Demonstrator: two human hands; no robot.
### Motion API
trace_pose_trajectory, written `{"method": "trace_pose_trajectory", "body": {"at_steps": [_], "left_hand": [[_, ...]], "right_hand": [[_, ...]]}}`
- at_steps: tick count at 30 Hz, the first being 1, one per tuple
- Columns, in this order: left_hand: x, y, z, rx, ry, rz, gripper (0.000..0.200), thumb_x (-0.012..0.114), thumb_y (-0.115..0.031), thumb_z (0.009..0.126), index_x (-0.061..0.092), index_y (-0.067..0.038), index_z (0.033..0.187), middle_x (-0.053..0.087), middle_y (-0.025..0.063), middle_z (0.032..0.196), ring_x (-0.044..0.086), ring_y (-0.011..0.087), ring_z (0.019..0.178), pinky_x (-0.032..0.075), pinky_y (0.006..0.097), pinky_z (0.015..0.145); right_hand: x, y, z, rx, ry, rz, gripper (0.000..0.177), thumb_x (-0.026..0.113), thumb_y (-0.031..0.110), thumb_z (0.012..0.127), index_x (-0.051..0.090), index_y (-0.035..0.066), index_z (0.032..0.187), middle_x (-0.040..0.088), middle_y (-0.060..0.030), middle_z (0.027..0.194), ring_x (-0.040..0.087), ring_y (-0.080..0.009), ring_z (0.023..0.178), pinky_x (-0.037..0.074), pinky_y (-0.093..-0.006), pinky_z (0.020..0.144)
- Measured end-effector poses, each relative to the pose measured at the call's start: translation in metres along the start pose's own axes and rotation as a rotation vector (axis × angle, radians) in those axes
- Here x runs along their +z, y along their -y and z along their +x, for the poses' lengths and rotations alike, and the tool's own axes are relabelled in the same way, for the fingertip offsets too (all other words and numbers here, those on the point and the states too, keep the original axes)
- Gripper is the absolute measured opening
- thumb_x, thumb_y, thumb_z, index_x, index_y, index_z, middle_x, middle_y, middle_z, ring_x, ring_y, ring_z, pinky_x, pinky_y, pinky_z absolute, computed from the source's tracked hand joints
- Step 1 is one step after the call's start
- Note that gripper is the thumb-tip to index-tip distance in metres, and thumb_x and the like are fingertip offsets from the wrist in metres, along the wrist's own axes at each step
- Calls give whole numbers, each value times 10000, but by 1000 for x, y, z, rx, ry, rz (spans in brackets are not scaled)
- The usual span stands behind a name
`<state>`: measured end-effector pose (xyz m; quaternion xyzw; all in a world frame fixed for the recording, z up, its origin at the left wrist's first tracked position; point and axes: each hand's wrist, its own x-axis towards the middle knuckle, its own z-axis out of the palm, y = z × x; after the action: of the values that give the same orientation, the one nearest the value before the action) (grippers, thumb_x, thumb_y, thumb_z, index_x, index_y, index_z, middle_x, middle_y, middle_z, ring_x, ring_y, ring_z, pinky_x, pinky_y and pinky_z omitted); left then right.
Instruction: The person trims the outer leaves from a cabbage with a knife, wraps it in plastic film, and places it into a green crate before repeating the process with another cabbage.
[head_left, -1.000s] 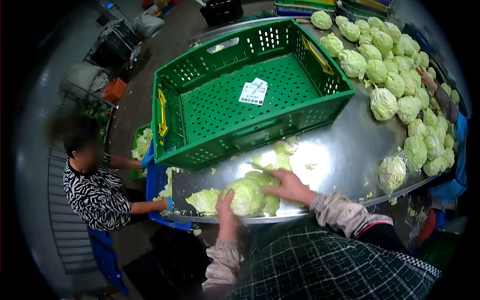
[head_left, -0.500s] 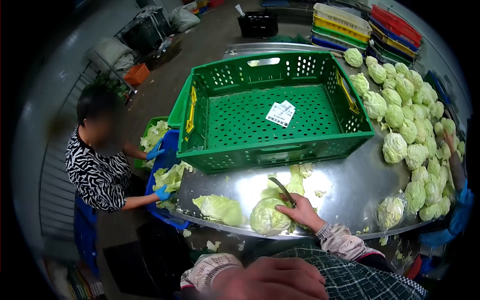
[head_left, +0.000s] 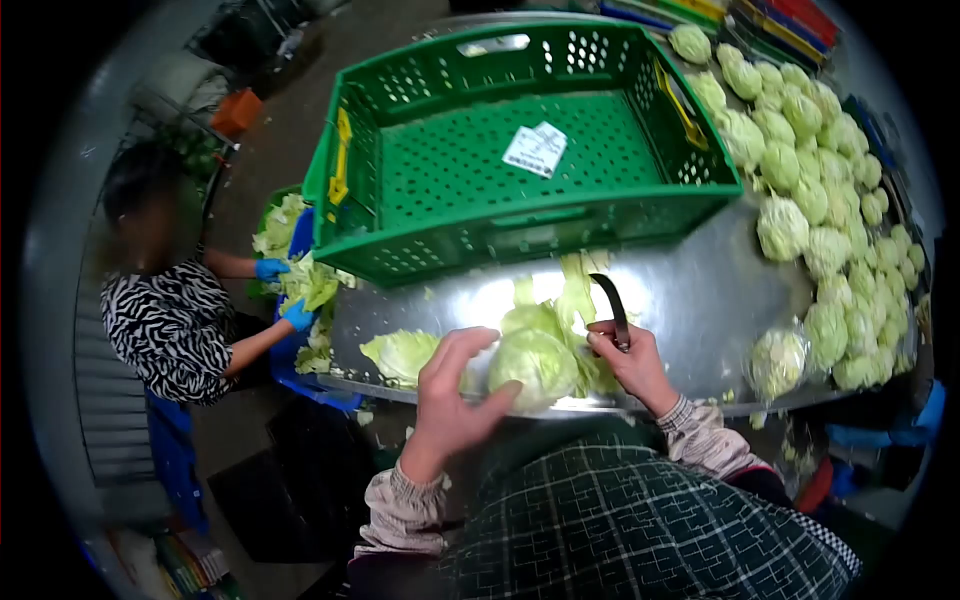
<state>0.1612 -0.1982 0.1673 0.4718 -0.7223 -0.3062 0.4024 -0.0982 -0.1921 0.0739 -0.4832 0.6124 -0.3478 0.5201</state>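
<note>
A pale green cabbage (head_left: 543, 368) sits at the near edge of the metal table, in front of me. My left hand (head_left: 452, 395) is at its left side, open, with the thumb overlapping the cabbage and the fingers spread. In my right hand (head_left: 636, 366), just right of the cabbage, is a knife (head_left: 614, 308) with a dark curved blade pointing up and away. Loose outer leaves (head_left: 573, 295) lie behind and beside the cabbage. Another leafy piece (head_left: 400, 355) rests on the table left of my left hand.
A large green crate (head_left: 530, 232) holding white paper labels (head_left: 536, 150) stands across the table (head_left: 690, 290). Many cabbages (head_left: 800, 170) are heaped at right, with a plastic-wrapped cabbage (head_left: 778, 362) nearby. At left, a blue-gloved person (head_left: 170, 320) handles leaves over a blue bin (head_left: 300, 375).
My left hand has moved from near my body up to the cabbage's left side. My right hand has drawn off the cabbage to the right with the knife. The view has shifted downward.
</note>
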Motion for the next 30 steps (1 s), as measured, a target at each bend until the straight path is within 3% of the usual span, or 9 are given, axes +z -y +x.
{"method": "trace_pose_trajectory", "body": {"at_steps": [3,6,10,14,17,21,24,27,30], "left_hand": [[35,40,-41,-23,301,248,793,853,-249,585,507,-33,1266,491,176,1291,490,336,1194,430,404,987],[61,64,-49,-11,165,264,911,867,-214,554,442,-39,1341,457,174,1338,458,292,1242,395,397,1028],[71,98,-38,-259,72,-120,985,857,-171,580,342,5,1401,479,164,1317,487,283,1211,413,373,1016],[79,112,-39,-604,-167,-738,922,825,-65,658,287,48,1397,494,187,1289,535,264,1145,467,347,957],[77,76,-40,-737,-222,-603,946,840,-98,654,277,72,1395,491,194,1293,537,280,1144,468,357,955],[77,87,-48,-628,-122,-291,1010,868,-289,629,303,92,1375,476,241,1320,532,319,1172,455,363,967],[75,90,-35,-487,-47,296,1051,858,-406,600,332,89,1363,455,272,1334,502,365,1206,431,392,992],[77,80,-16,-630,-14,197,1075,846,-469,576,351,80,1357,443,280,1338,470,393,1226,410,413,1009],[81,71,-4,-589,-17,313,1062,847,-463,569,366,75,1348,487,259,1303,534,375,1157,455,409,952]], "right_hand": [[6,-11,-14,22,165,-123,298,671,164,874,653,-13,1114,649,-18,758,559,-62,671,454,-232,615],[24,-19,-11,-83,124,-97,397,696,180,858,610,17,1209,563,19,718,503,-59,659,426,-230,616],[28,-18,15,-240,3,-207,415,712,311,822,631,24,1110,602,-121,836,569,-228,696,469,-344,639],[32,-19,24,-203,104,-126,480,710,331,824,609,31,1186,613,-127,840,572,-223,720,469,-350,661],[36,5,14,-298,198,-234,480,669,287,849,572,41,1249,626,-163,868,591,-268,734,475,-356,679],[39,-18,25,-385,162,-337,462,635,251,858,549,70,1275,603,-178,875,617,-310,756,497,-402,649],[28,-8,18,-523,28,-648,484,615,213,845,510,125,1309,588,-160,944,627,-318,717,516,-422,590],[15,6,14,-778,82,-835,496,609,191,837,494,106,1312,580,-150,923,618,-292,652,503,-383,542],[6,-1,19,-775,127,-1013,499,602,151,801,498,77,1283,569,-122,825,615,-255,623,472,-362,480]]}}
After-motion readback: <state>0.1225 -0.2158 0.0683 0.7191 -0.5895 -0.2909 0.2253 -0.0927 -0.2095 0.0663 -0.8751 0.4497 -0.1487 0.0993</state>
